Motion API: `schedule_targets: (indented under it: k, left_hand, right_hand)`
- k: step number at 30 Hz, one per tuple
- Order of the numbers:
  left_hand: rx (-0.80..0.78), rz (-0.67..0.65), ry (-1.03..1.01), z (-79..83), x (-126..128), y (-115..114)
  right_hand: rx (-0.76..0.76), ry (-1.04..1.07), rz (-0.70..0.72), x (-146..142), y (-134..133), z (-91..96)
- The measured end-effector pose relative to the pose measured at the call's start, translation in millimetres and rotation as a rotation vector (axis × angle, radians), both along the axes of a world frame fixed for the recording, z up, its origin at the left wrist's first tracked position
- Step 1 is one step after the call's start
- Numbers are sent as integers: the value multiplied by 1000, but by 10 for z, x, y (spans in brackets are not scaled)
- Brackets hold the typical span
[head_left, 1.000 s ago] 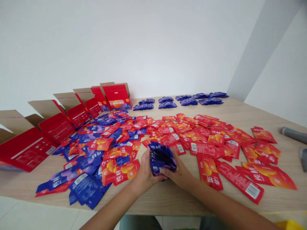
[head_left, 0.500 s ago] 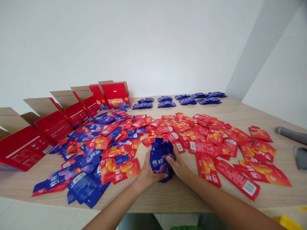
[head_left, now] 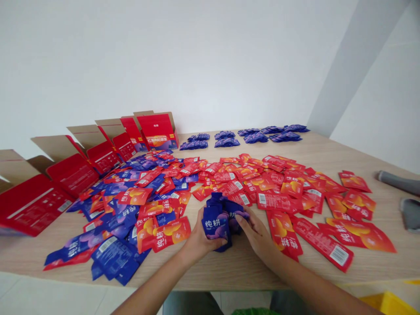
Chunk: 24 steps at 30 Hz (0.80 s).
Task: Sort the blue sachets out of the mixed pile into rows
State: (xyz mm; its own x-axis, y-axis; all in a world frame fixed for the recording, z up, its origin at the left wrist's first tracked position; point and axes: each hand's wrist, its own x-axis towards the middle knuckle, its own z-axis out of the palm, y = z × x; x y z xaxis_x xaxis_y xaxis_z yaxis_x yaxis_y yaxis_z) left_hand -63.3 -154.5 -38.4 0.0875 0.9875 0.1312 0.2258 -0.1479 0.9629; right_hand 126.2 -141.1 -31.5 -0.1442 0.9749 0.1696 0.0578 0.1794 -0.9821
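A bunch of blue pouches (head_left: 215, 223) is held upright just above the near middle of the table. My left hand (head_left: 201, 234) is closed around its left side, the thumb lying across the front pouch. On the right, my right hand (head_left: 254, 229) grips more blue pouches (head_left: 232, 214) of the same bunch, partly spread from the front one. Its thumb presses on their face; the fingers behind are hidden. Red pouches (head_left: 284, 229) lie close to the right hand. A mixed heap of red and blue pouches (head_left: 131, 214) spreads to the left.
Open red boxes (head_left: 74, 173) stand in a row along the table's left side. At the back lie several stacks of blue pouches (head_left: 226, 142). Grey objects (head_left: 398, 181) rest at the right edge. A yellow container (head_left: 390, 304) shows below the table at lower right.
The blue bunch has fanned apart: my right hand has moved slightly right with some pouches, while the left holds the front one. The view has shifted slightly.
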Motion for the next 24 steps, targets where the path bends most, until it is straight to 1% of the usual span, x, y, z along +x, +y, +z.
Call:
schedule_targets:
  k: [5,6,8,10,12,15,18,20,22,24]
  left_hand:
    - [-63,-123,-56,40,14,4]
    - [-65,-139,-72,48,24,12]
    - [-52,-153,-93,58,41,30]
    - [-46,-153,-94,59,50,45]
    - [-50,-153,-82,56,53,53]
    - [-40,-148,-74,43,64,52]
    - [-20,-117,-67,6,90,45]
    - [-2,-89,-63,-27,104,44]
    - [33,-56,-45,-49,100,56]
    - [57,-35,-15,-49,72,81]
  right_hand:
    - [45,80,77,-86,57,1]
    - [51,92,65,-118,81,1]
    - [43,93,-6,-173,135,-4]
    - [14,80,-79,-208,188,-13]
    - [-11,76,-107,-231,224,-22]
    - [-39,98,-84,-285,225,-29]
    - [-60,142,-63,-370,172,-33]
    - [-30,160,-68,-408,133,-35]
    - [42,154,-58,-405,114,-38]
    - [99,132,-2,-363,123,-43]
